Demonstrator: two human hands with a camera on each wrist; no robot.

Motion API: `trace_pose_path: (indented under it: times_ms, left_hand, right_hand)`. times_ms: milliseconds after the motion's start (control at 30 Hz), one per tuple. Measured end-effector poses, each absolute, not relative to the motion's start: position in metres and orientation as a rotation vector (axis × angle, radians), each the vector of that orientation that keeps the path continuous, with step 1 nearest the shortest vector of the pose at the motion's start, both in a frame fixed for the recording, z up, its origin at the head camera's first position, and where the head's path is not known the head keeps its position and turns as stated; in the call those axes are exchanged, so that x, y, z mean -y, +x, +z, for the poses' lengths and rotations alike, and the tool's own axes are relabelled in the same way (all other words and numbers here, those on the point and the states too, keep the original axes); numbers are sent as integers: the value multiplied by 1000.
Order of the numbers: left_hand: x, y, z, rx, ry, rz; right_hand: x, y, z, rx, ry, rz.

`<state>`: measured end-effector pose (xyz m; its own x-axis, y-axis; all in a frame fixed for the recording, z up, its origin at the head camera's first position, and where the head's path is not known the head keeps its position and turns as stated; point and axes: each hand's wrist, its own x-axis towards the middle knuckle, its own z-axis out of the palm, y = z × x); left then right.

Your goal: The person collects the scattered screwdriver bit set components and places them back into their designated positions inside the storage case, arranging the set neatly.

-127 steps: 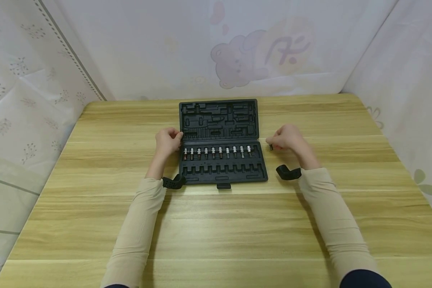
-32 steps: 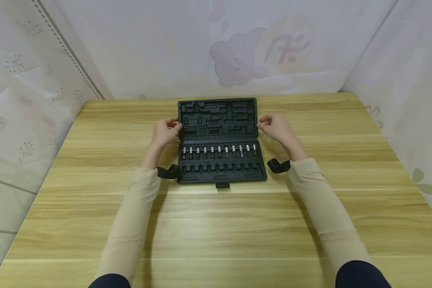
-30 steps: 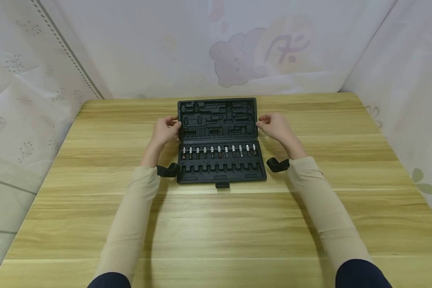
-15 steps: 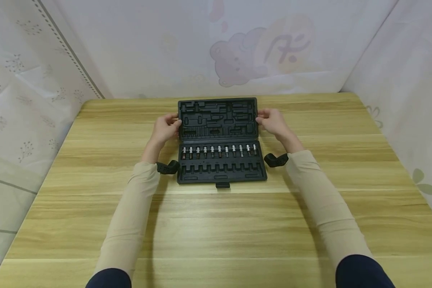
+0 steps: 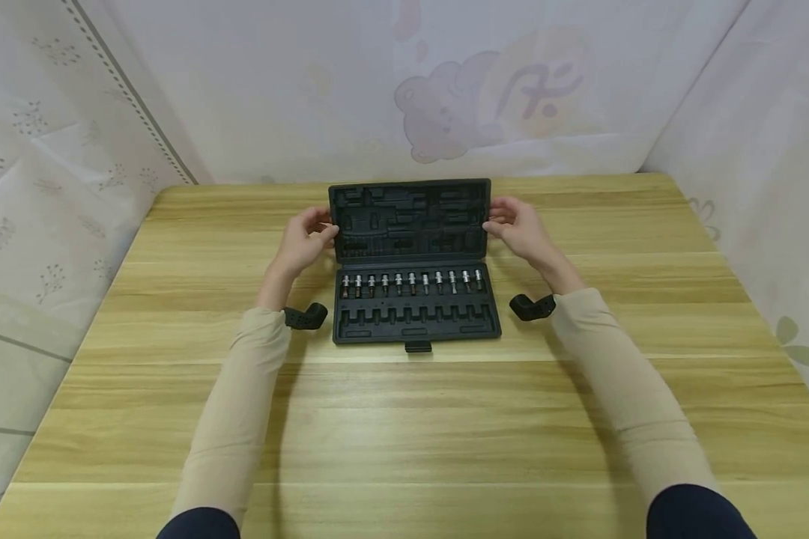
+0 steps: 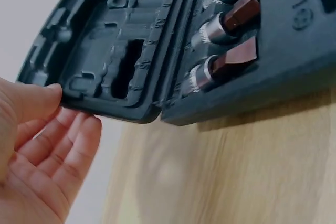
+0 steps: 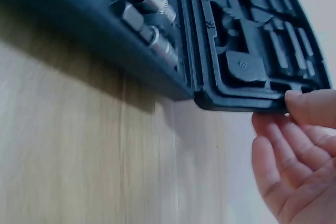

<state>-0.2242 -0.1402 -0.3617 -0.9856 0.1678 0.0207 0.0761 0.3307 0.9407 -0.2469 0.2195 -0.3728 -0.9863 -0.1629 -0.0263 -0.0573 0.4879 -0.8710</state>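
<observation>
A black plastic case (image 5: 384, 333) lies unfolded on the table, with its lid (image 5: 411, 217) tilted up at the back. One row of several silver bit sockets (image 5: 398, 283) sits in the slots of its base. My left hand (image 5: 302, 243) pinches the lid's left edge, thumb on the inner face and fingers behind. On the opposite edge my right hand (image 5: 526, 236) holds the lid the same way. The left wrist view shows a flat-tipped bit socket (image 6: 223, 66) close to the hinge. In the right wrist view another bit socket (image 7: 152, 38) lies at the row's end.
The case's latch (image 5: 418, 347) sticks out at the front over the wooden table (image 5: 411, 442). Black wrist mounts (image 5: 306, 317) flank the base. Patterned white cloth (image 5: 276, 90) hangs behind the table and at both sides.
The bit socket that my right hand held beside the case now sits at the row's right end. Both hands moved onto the lid's edges, and the lid has swung up from lying flat.
</observation>
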Motion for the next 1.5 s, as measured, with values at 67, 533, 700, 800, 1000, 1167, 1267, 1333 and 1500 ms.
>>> trace_pose_path:
  times_ms: [67,533,700,800,1000,1167,1267,1333,1500]
  left_hand:
    - [141,-220,-356,-2517,281,1762]
    - [151,-211,-371,-2720,612,1703]
    - [155,-200,-366,-2744,757,1624]
    - [156,-193,-364,-2781,861,1515]
    - [157,-179,-363,-2859,1081,1292]
    - [159,-169,-365,-2847,1194,1206]
    - [160,-163,-367,-2833,1221,1184]
    - [160,-161,-368,-2846,1252,1163]
    - [159,-155,-373,-2913,1390,1094]
  right_hand:
    - [-221,-244,-372,-2664,-266,-1529]
    - [-227,-219,-367,-2873,-848,-1467]
    - [-231,-208,-367,-2937,-1105,-1331]
    - [-234,-199,-366,-2978,-1220,-1220]
    - [-238,-185,-365,-3002,-1367,-1015]
    - [-241,-173,-366,-2969,-1491,-886]
    - [-243,-168,-367,-2975,-1570,-805]
    - [-243,-165,-369,-2982,-1631,-750]
    - [-243,-158,-371,-2961,-1739,-703]
